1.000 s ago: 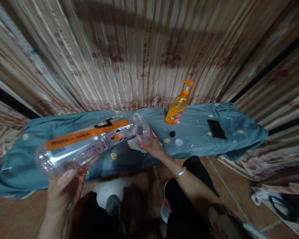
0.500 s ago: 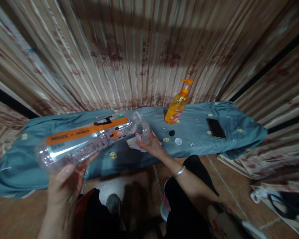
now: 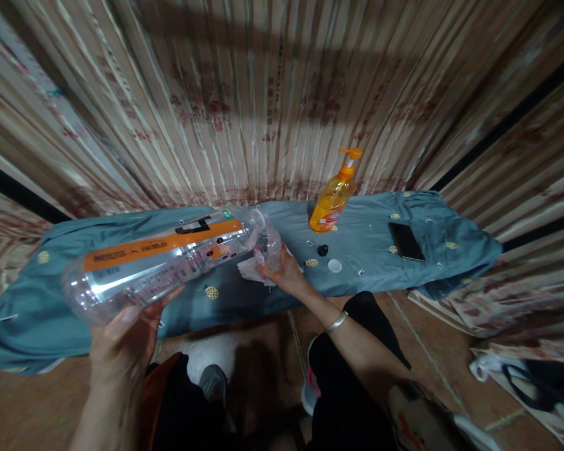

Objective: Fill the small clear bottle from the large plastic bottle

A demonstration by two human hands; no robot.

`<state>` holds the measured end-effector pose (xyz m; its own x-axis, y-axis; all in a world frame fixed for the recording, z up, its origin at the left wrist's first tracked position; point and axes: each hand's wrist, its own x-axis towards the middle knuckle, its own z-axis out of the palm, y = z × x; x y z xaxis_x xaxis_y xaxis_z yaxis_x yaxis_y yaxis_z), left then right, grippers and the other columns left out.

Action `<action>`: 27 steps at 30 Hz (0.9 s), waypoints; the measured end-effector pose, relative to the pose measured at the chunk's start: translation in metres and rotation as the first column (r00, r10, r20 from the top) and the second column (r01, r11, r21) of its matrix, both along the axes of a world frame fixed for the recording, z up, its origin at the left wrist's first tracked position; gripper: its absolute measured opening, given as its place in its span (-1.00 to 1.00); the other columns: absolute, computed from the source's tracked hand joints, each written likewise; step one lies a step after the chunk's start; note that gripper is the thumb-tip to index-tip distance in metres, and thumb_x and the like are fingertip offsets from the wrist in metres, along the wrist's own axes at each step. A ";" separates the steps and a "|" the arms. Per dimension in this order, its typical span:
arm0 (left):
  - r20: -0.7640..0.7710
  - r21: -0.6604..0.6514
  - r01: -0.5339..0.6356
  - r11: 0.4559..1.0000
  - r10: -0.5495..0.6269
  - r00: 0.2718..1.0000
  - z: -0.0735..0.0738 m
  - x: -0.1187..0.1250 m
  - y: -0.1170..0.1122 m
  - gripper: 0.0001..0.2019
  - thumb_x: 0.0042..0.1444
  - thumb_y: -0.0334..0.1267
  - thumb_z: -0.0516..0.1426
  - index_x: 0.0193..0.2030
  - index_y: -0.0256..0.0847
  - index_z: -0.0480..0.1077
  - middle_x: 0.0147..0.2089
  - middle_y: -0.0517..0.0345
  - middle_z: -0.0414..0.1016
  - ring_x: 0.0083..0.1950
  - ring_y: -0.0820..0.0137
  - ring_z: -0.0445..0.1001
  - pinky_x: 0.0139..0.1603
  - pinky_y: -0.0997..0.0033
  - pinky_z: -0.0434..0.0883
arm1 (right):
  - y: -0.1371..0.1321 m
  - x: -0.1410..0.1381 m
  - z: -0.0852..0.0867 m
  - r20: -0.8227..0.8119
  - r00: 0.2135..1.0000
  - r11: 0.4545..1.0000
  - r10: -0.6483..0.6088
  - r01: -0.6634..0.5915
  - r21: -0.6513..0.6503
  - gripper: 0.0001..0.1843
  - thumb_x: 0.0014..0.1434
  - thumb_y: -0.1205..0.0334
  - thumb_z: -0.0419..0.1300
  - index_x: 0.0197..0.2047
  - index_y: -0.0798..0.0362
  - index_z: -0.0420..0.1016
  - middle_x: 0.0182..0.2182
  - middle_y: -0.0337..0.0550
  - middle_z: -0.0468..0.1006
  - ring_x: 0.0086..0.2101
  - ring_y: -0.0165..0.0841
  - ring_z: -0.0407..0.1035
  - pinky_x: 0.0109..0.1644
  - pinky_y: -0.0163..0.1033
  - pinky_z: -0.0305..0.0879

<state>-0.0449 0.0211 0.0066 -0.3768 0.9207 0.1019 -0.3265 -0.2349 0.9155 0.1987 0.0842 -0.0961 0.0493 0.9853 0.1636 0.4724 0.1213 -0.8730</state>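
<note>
My left hand (image 3: 125,335) grips the base end of a large clear plastic bottle (image 3: 162,263) with an orange and silver label, held tilted on its side. The big bottle's open mouth meets the top of a small clear bottle (image 3: 270,245). My right hand (image 3: 284,275) is closed round that small bottle, which stands on the blue-green cloth (image 3: 122,238). A crumpled white tissue (image 3: 249,270) lies just under my right hand.
On the cloth stand an orange pump bottle (image 3: 331,202), a small black cap (image 3: 322,250), a white cap (image 3: 334,265) and a dark phone (image 3: 406,241). Striped curtains (image 3: 263,94) hang close behind. My legs and shoes are below, with bags (image 3: 531,382) on the floor at right.
Both hands keep their grips. The large bottle has shifted slightly, its base end a little lower and further left; the view has drifted a little.
</note>
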 end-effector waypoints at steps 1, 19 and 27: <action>-0.007 0.008 0.002 1.000 -0.002 1.000 -0.001 0.000 0.000 -0.26 -0.46 -0.11 0.47 0.04 0.14 0.57 0.13 0.15 0.61 0.30 -0.02 0.43 -0.11 0.26 0.66 | 0.000 0.000 0.000 0.004 1.000 1.000 -0.004 0.004 -0.010 -0.29 0.06 0.16 0.38 0.26 0.01 0.31 0.04 -0.01 0.64 0.04 -0.10 0.56 0.14 0.01 0.51; 0.023 0.019 -0.021 1.000 0.021 1.000 -0.001 -0.001 0.001 -0.27 -0.46 -0.13 0.48 0.02 0.08 0.57 0.07 0.11 0.64 0.22 -0.05 0.50 0.11 -0.08 0.59 | 0.000 0.000 0.003 0.040 0.999 0.999 -0.004 0.006 -0.040 -0.28 0.07 0.16 0.37 0.28 0.00 0.29 0.05 -0.03 0.64 0.03 -0.09 0.57 0.13 0.01 0.52; 0.050 0.024 -0.022 0.999 0.021 0.999 0.002 0.002 0.003 -0.14 -0.50 -0.14 0.50 0.13 0.18 0.51 0.10 0.16 0.64 0.26 -0.05 0.48 0.07 -0.03 0.61 | -0.001 -0.001 0.005 0.028 1.000 0.998 0.005 -0.003 -0.066 -0.28 0.09 0.15 0.36 0.28 0.05 0.28 0.05 0.03 0.63 0.06 -0.09 0.56 0.16 -0.02 0.50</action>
<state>-0.0429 0.0238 0.0089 -0.4019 0.9097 0.1048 -0.3658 -0.2644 0.8923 0.1975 0.0834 -0.0910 0.0413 0.9942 0.0990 0.4961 0.0656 -0.8658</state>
